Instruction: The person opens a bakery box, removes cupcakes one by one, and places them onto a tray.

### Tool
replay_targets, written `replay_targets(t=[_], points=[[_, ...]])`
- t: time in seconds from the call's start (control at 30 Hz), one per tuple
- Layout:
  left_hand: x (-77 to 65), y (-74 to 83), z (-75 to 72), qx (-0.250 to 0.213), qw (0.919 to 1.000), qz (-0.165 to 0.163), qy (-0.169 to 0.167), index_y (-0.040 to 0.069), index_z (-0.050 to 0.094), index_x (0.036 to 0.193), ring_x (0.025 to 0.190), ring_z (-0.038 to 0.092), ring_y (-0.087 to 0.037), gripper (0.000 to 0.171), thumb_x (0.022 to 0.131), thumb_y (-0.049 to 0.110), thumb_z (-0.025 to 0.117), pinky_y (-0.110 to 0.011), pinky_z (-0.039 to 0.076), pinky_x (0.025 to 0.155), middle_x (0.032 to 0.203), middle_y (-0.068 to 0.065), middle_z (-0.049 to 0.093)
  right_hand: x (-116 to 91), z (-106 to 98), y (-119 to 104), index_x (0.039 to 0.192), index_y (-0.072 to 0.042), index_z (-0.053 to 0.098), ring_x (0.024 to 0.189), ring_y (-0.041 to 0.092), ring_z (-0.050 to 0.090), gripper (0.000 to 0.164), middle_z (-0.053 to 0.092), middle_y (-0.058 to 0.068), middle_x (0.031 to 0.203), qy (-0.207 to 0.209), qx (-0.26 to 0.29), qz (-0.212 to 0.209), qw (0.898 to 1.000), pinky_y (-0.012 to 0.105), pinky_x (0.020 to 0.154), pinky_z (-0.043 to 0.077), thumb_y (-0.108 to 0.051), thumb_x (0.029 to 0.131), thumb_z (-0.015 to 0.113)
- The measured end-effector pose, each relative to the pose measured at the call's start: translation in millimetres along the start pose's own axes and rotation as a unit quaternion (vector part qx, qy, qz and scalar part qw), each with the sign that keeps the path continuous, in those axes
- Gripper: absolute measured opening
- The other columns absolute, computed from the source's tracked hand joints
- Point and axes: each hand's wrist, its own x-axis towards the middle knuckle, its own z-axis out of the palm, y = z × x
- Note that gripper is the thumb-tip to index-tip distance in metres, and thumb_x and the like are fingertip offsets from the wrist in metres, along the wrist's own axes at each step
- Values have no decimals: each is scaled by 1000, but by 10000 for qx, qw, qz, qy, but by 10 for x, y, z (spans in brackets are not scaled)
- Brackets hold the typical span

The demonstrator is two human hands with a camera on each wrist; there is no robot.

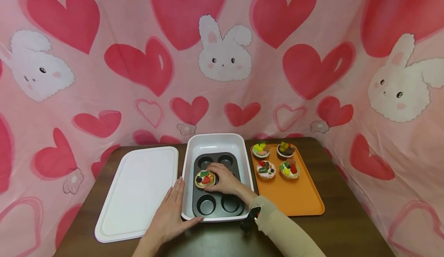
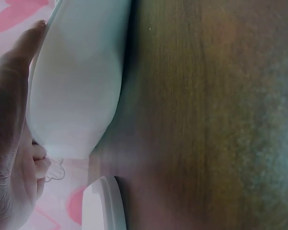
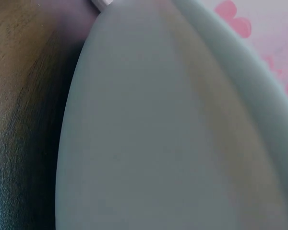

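Note:
A fruit tart [image 1: 205,179] with red, green and dark toppings is pinched between thumb and fingers of my right hand [image 1: 223,178]. It is over the middle-left cup of a dark muffin tin [image 1: 218,202]; whether it touches the cup I cannot tell. The tin lies inside a deep white tray [image 1: 247,180]. My left hand [image 1: 170,212] rests against that tray's front-left corner, fingers straight along the left side and thumb at the front rim. In the left wrist view the same hand [image 2: 12,120] touches the tray wall [image 2: 79,86]. Only the tray's outer wall [image 3: 129,120] fills the right wrist view.
At right, an orange tray [image 1: 289,197] carries several small tarts, one a pink-topped tart [image 1: 266,170], grouped at its far end. A flat white board [image 1: 138,191] lies to the left. All stand on a dark wooden table [image 1: 222,241] before a pink heart-patterned cloth [image 1: 222,95].

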Motion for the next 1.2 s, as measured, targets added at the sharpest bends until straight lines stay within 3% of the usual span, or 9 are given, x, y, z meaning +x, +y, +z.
replay_targets(t=[0.17, 0.23, 0.33, 0.47, 0.53, 0.63, 0.73, 1.03, 1.2], points=[[-59, 16, 45, -58, 9999, -62, -59, -4, 34, 169, 164, 42, -39, 134, 80, 88, 72, -59, 40, 132, 178, -21, 37, -62, 14, -82, 140, -5, 70, 142, 37, 61, 68, 66, 19, 151, -205, -35, 350, 9992, 58, 121, 53, -37, 85, 93], [-81, 19, 55, -73, 10000, -52, -40, -4, 33, 169, 163, 42, -40, 133, 81, 88, 72, -59, 41, 131, 178, -21, 37, -71, -14, -196, 141, -4, 69, 138, 39, 64, 71, 69, 20, 148, -261, 321, 700, 9967, 62, 121, 53, -28, 80, 97], [-104, 15, 66, -29, 10000, -47, 6, -3, 33, 169, 163, 43, -39, 133, 81, 89, 71, -56, 39, 133, 178, -21, 37, -76, 4, -232, 145, -7, 66, 127, 31, 70, 74, 73, 15, 142, -167, 628, 1039, 9925, 55, 118, 57, -27, 81, 97], [-119, 6, 69, -136, 9997, -152, -101, -1, 31, 171, 166, 39, -36, 133, 81, 90, 70, -27, 11, 143, 180, -18, 34, -71, 11, -246, 146, -9, 65, 118, 23, 71, 75, 77, 12, 134, 62, 699, 1153, 9909, 46, 111, 60, -26, 81, 98], [-117, 7, 67, -156, 9996, -201, -157, 0, 30, 172, 167, 38, -35, 133, 81, 90, 70, -25, 6, 141, 181, -17, 32, -64, 0, -247, 144, -8, 66, 117, 23, 72, 74, 77, 12, 132, 171, 707, 1094, 9913, 44, 109, 60, -23, 80, 98], [-102, 10, 69, -174, 9995, -203, -166, 0, 30, 171, 166, 38, -35, 133, 81, 88, 72, -41, 24, 142, 181, -17, 32, -50, -24, -250, 142, -6, 66, 116, 24, 72, 72, 77, 12, 130, 372, 778, 992, 9913, 42, 108, 60, -20, 79, 98], [-80, 13, 72, -164, 9997, -145, -126, -2, 31, 170, 165, 40, -37, 133, 81, 87, 72, -56, 39, 133, 180, -19, 35, -35, -50, -264, 140, -6, 65, 116, 25, 72, 71, 77, 13, 130, 568, 961, 961, 9891, 41, 110, 59, -18, 78, 98], [-12, -9, 28, -350, 9988, -192, -272, -2, 26, 172, 163, 43, -42, 135, 81, 86, 74, -57, 40, 133, 181, -21, 31, 20, -105, -248, 141, 0, 50, 123, 27, 69, 75, 71, 26, 138, 879, 2203, 923, 9671, 19, 106, 55, -1, 80, 93], [24, -25, 29, -445, 9980, -262, -357, 0, 24, 173, 164, 40, -42, 136, 81, 86, 74, -57, 38, 135, 182, -20, 27, 55, -152, -273, 141, 3, 44, 128, 28, 67, 77, 66, 31, 143, 899, 2843, 1142, 9476, 19, 109, 52, 7, 80, 89]])
